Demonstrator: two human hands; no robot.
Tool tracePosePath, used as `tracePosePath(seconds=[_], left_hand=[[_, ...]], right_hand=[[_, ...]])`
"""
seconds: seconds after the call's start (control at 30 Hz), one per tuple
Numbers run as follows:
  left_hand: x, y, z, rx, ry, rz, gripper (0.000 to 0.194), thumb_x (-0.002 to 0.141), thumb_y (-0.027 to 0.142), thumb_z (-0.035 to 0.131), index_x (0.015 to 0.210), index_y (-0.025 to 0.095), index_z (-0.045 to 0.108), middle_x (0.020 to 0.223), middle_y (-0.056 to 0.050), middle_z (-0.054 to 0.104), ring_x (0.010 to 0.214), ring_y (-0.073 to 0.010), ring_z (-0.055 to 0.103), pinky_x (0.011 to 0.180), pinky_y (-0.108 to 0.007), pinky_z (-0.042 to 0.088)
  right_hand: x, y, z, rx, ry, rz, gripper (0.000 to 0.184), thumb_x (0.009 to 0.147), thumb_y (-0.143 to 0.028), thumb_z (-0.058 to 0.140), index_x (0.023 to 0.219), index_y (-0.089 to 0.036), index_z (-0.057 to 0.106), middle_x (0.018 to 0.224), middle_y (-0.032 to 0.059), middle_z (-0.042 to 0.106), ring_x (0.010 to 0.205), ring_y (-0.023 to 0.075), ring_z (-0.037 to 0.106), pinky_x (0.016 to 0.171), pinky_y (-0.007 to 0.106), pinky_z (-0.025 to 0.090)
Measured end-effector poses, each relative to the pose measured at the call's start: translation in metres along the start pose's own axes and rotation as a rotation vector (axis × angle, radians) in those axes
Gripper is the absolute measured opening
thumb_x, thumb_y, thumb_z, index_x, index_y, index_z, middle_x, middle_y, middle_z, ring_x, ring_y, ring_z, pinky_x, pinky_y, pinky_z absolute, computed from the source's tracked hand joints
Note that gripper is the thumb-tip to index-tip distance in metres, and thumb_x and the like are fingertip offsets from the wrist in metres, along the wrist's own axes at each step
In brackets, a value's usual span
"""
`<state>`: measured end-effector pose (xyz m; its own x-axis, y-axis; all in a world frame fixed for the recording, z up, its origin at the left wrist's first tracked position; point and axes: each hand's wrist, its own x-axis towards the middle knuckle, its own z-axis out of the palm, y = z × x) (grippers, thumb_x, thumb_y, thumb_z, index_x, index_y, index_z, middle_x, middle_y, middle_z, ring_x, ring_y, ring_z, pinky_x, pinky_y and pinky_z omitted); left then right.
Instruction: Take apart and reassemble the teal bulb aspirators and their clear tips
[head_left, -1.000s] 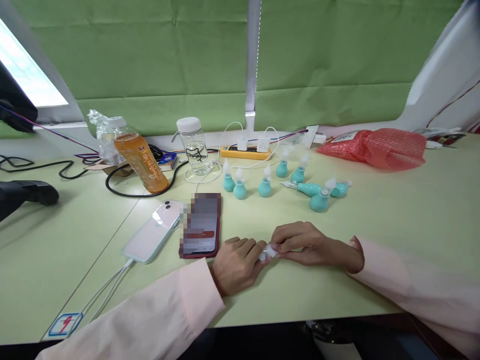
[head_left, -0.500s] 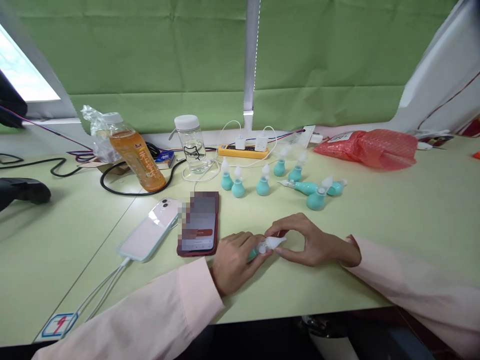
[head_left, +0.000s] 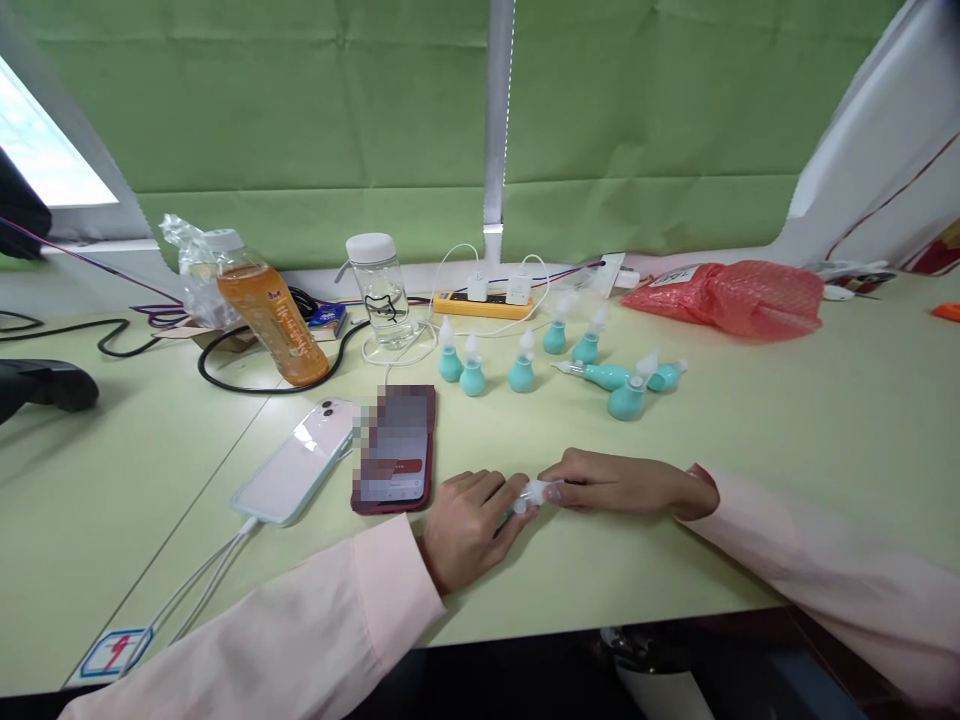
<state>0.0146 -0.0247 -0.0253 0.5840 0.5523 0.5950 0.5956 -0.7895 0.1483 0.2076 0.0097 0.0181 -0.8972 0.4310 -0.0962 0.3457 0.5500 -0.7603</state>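
Note:
Both my hands rest on the pale green table [head_left: 787, 440] near its front edge. My left hand [head_left: 469, 525] is closed around a small teal bulb with a clear white tip [head_left: 534, 492]; the teal body is mostly hidden in my fingers. My right hand [head_left: 619, 482] pinches that clear tip from the right, fingers pressed together. Several more teal bulbs with white tips [head_left: 521, 370] stand or lie on the table behind my hands.
Two phones lie left of my hands: a white one [head_left: 296, 462] on a cable and a dark red one [head_left: 395, 450]. Further back stand an orange drink bottle [head_left: 274, 315], a clear bottle [head_left: 375, 290], a yellow power strip [head_left: 480, 303] and a red plastic bag [head_left: 739, 297].
My right hand has lowered and flattened toward the table, its fingers closing on the clear tip. My left hand stays in place around the bulb.

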Motion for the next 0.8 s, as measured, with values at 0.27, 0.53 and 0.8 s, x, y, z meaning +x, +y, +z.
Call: tracePosePath(seconds=[0.27,0.53,0.8], left_hand=[[0.001,0.0,0.0,-0.152,0.043,-0.069,0.02,0.082,0.026,0.044,0.093,0.012,0.053,0.065,-0.002,0.056,0.058,-0.0121,0.051,0.052,-0.024,0.041],[0.003,0.003,-0.006,-0.388,0.045,-0.157,0.043,0.081,0.023,0.045,0.122,0.018,0.033,0.113,-0.011,0.048,0.105,-0.02,0.044,0.087,-0.036,0.04],[0.003,0.001,-0.005,-0.351,0.019,-0.213,0.039,0.079,0.017,0.043,0.117,0.02,0.036,0.123,-0.012,0.032,0.114,-0.0222,0.034,0.091,-0.042,0.035]], right_hand=[[0.006,-0.006,0.024,-0.111,0.368,-0.018,0.036,0.09,-0.029,0.021,0.065,-0.015,0.043,0.056,-0.0035,0.034,0.05,0.0064,0.031,0.047,0.019,0.03],[0.012,0.008,0.006,-0.614,0.937,-0.215,0.038,0.084,-0.021,0.024,0.047,-0.017,0.027,0.042,-0.0036,0.026,0.04,0.0071,0.024,0.044,0.024,0.02],[0.009,0.012,-0.082,-1.145,0.897,0.645,0.041,0.079,-0.031,0.028,0.049,-0.014,0.05,0.048,0.0057,0.05,0.047,0.0126,0.041,0.047,0.026,0.016]])
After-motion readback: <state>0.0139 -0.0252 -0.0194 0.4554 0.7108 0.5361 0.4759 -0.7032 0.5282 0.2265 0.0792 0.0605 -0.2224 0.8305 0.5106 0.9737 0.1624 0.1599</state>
